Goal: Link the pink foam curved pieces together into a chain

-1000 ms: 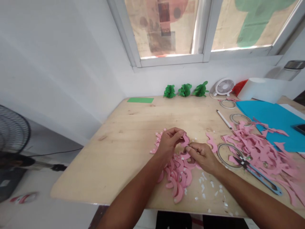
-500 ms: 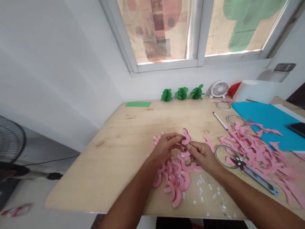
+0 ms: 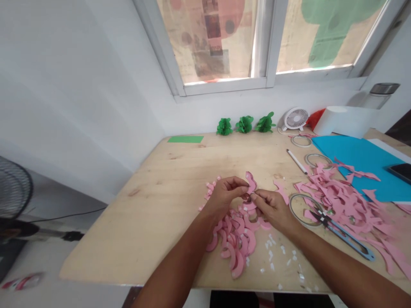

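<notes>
My left hand point(image 3: 224, 193) pinches a curved pink paper piece point(image 3: 251, 182) above the wooden table point(image 3: 160, 205). My right hand point(image 3: 272, 207) is closed in a pinch at the lower end of that same piece, fingertips touching it. Under both hands lies a heap of similar pink crescent cut-outs point(image 3: 237, 239). Small white paper bits point(image 3: 276, 252) are scattered beside my right wrist.
Scissors point(image 3: 345, 234) and tape rings point(image 3: 302, 205) lie to the right among pink scraps point(image 3: 340, 201). A blue sheet point(image 3: 362, 160), a pen point(image 3: 296, 161), a small white fan point(image 3: 296, 119), three green paper tufts point(image 3: 244, 124) and a green card point(image 3: 185, 139) sit farther back. A floor fan point(image 3: 13, 192) stands left.
The view shifted slightly between a second ago and now. The pink piece now stands up higher between my fingers; both hands stay together at the same spot.
</notes>
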Demonstrator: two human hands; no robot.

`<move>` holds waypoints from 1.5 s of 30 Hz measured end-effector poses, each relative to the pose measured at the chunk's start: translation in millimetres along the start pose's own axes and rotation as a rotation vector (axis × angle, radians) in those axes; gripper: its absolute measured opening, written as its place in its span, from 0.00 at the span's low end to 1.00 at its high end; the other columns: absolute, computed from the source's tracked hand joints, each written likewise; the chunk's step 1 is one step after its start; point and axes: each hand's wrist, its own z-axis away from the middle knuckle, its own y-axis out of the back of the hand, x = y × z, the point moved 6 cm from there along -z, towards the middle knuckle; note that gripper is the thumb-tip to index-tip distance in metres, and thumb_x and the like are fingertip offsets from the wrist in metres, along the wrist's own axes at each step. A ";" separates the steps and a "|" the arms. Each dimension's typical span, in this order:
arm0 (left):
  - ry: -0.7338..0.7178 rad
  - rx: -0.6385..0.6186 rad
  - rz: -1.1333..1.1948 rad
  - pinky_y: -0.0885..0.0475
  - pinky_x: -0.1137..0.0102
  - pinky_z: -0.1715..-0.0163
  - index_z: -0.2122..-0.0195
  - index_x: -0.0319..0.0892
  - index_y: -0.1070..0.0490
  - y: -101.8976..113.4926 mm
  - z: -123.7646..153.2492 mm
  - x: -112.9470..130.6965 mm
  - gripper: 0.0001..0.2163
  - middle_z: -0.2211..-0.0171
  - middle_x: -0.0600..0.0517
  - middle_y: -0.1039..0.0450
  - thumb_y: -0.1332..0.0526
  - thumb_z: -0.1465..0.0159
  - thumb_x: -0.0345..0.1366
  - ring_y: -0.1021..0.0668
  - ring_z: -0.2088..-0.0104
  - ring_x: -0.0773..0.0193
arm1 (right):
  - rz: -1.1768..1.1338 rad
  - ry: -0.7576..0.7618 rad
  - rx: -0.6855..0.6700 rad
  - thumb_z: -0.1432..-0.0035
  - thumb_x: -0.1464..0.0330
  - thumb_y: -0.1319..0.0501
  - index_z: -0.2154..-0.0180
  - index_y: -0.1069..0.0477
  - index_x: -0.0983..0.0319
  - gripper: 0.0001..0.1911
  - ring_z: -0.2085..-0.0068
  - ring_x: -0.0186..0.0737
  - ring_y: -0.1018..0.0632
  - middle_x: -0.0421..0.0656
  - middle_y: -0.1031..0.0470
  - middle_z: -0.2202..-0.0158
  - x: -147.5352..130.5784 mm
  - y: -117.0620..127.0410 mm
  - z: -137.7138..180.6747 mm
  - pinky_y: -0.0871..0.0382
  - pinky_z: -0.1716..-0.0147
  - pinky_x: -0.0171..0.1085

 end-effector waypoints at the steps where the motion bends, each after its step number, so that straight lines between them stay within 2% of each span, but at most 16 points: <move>1: -0.005 0.010 -0.008 0.31 0.71 0.73 0.72 0.36 0.27 0.2 0.1 0.3 0.07 0.79 0.52 0.28 0.34 0.51 0.33 0.26 0.78 0.68 | 0.007 0.003 0.002 0.44 0.57 0.47 0.73 0.34 0.63 0.17 0.83 0.34 0.26 0.34 0.38 0.87 0.2 -0.1 -0.1 0.39 0.88 0.27; 7: -0.035 0.066 -0.063 0.32 0.73 0.75 0.74 0.36 0.27 2.4 -0.1 2.1 0.06 0.81 0.52 0.28 0.34 0.52 0.33 0.27 0.79 0.69 | 0.017 -0.007 0.011 0.44 0.57 0.47 0.74 0.33 0.63 0.16 0.83 0.33 0.26 0.35 0.36 0.86 2.0 0.5 -0.4 0.40 0.88 0.26; 13: -0.032 0.071 -0.015 0.31 0.72 0.75 0.74 0.36 0.27 3.9 -0.8 1.2 0.07 0.82 0.53 0.29 0.34 0.52 0.33 0.26 0.79 0.68 | -0.030 0.008 -0.013 0.43 0.59 0.48 0.75 0.35 0.63 0.16 0.84 0.29 0.29 0.36 0.33 0.84 -3.0 -0.1 -0.2 0.40 0.88 0.25; 19: -0.061 0.107 -0.089 0.31 0.74 0.76 0.75 0.36 0.27 2.4 0.1 3.6 0.05 0.82 0.54 0.29 0.34 0.53 0.31 0.27 0.80 0.70 | -0.099 -0.009 0.027 0.45 0.60 0.45 0.74 0.34 0.63 0.13 0.84 0.31 0.28 0.32 0.41 0.86 0.3 2.0 -0.8 0.41 0.89 0.25; 23: -0.064 0.109 -0.123 0.31 0.74 0.77 0.76 0.36 0.27 -1.8 1.6 3.4 0.06 0.82 0.54 0.29 0.33 0.54 0.32 0.27 0.80 0.70 | -0.089 -0.058 0.059 0.47 0.60 0.43 0.74 0.34 0.63 0.13 0.85 0.32 0.28 0.31 0.46 0.87 7.6 4.7 -1.7 0.45 0.91 0.24; 29: -0.051 0.109 -0.095 0.31 0.74 0.76 0.75 0.36 0.27 -0.3 1.0 -0.4 0.06 0.81 0.53 0.28 0.34 0.53 0.32 0.27 0.80 0.70 | -0.113 -0.072 0.073 0.48 0.59 0.42 0.74 0.32 0.63 0.13 0.86 0.34 0.28 0.33 0.41 0.87 11.6 4.3 -4.3 0.46 0.92 0.25; 32: -0.023 0.073 -0.063 0.30 0.72 0.75 0.73 0.36 0.27 0.1 0.1 -3.5 0.07 0.80 0.53 0.28 0.34 0.51 0.33 0.27 0.79 0.69 | -0.116 -0.075 0.078 0.48 0.58 0.42 0.73 0.32 0.63 0.14 0.87 0.33 0.28 0.33 0.42 0.88 11.9 4.0 -4.3 0.47 0.92 0.25; 35: -0.008 0.054 -0.040 0.30 0.72 0.74 0.72 0.36 0.27 0.3 -0.4 -4.5 0.07 0.80 0.53 0.28 0.34 0.51 0.34 0.26 0.79 0.69 | -0.143 -0.036 0.073 0.47 0.57 0.43 0.77 0.34 0.63 0.16 0.89 0.28 0.34 0.32 0.44 0.89 8.9 5.2 -4.1 0.49 0.92 0.25; 39: -0.055 0.099 -0.001 0.32 0.73 0.75 0.73 0.36 0.27 3.7 -1.2 -1.1 0.07 0.80 0.53 0.29 0.34 0.51 0.34 0.27 0.79 0.70 | -0.139 0.042 0.067 0.44 0.57 0.46 0.82 0.40 0.63 0.21 0.88 0.25 0.39 0.34 0.41 0.87 0.5 7.7 -4.5 0.47 0.90 0.26; 42: -0.082 0.141 0.029 0.32 0.73 0.75 0.73 0.36 0.27 6.2 -1.6 0.0 0.07 0.80 0.53 0.29 0.34 0.51 0.34 0.27 0.79 0.70 | -0.126 -0.022 0.000 0.47 0.58 0.43 0.77 0.37 0.62 0.16 0.87 0.26 0.37 0.32 0.41 0.87 0.3 2.5 -4.7 0.47 0.90 0.25; 45: -0.081 0.155 0.032 0.32 0.73 0.74 0.72 0.36 0.27 5.9 -1.6 -0.5 0.07 0.80 0.53 0.28 0.34 0.51 0.34 0.27 0.79 0.70 | -0.116 -0.052 0.006 0.51 0.59 0.40 0.81 0.41 0.62 0.16 0.87 0.26 0.38 0.31 0.44 0.88 1.4 0.6 -4.6 0.48 0.90 0.25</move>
